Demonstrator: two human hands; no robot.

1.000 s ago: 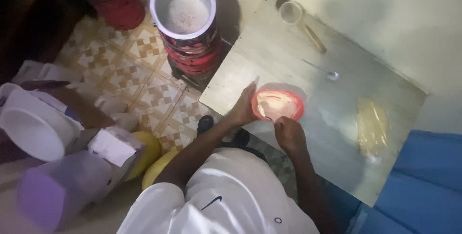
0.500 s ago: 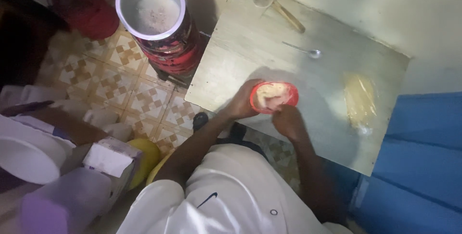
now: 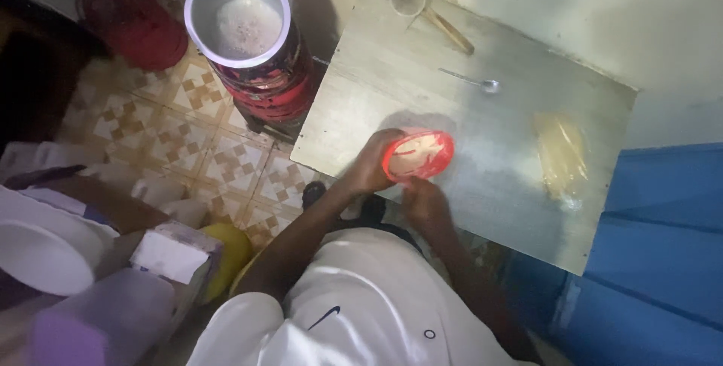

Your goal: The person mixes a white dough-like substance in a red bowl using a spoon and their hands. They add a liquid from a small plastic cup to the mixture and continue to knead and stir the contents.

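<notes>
since before, left hand [image 3: 370,164] tilts red bowl [image 3: 419,155] up, gripping rim; right hand [image 3: 423,199] fingers unclear.

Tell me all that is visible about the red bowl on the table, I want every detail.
The red bowl is small and round, apparently plastic, with a bright red rim and a pale, dough-like content inside. It sits tilted toward the person, at the near edge of the grey table. The left hand grips its left side; the right hand touches its lower rim. Nothing else touches it.
</notes>
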